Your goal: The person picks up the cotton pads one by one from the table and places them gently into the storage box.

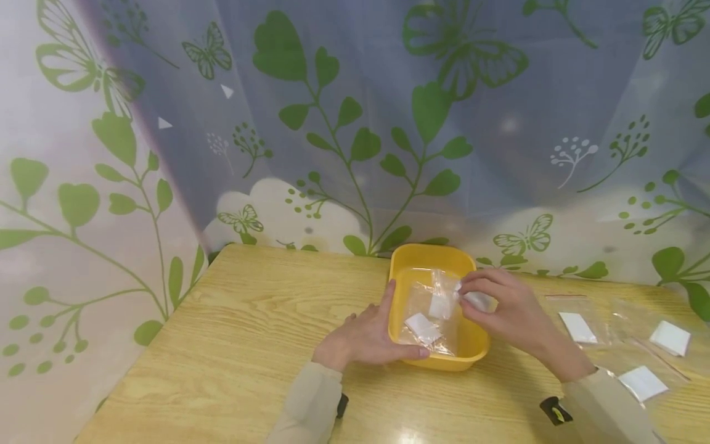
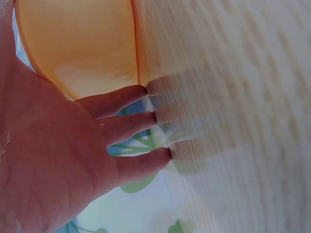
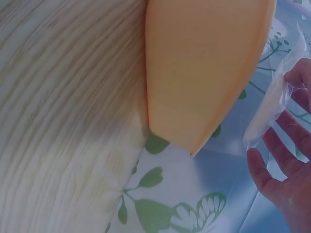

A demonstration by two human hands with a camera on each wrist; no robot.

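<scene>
A yellow plastic basin [image 1: 470, 345] stands on the table with clear plastic bags [image 1: 423, 328] inside it, each with a white folded piece. My left hand [image 1: 363, 336] rests against the basin's left side, its thumb along the near rim. In the left wrist view, straight fingers [image 2: 129, 116] of that hand reach down to the tabletop beside the basin wall. Over the basin's right rim, my right hand [image 1: 507, 311] pinches a small clear plastic bag [image 3: 269, 109] with something white in it. Fingers partly hide this bag in the head view.
Several more clear bags with white pieces [image 1: 579, 327] lie on the wood-grain table [image 1: 238, 333] to the right, near the right forearm. A curtain [image 1: 344, 185] printed with leaves and butterflies hangs right behind the table's far edge.
</scene>
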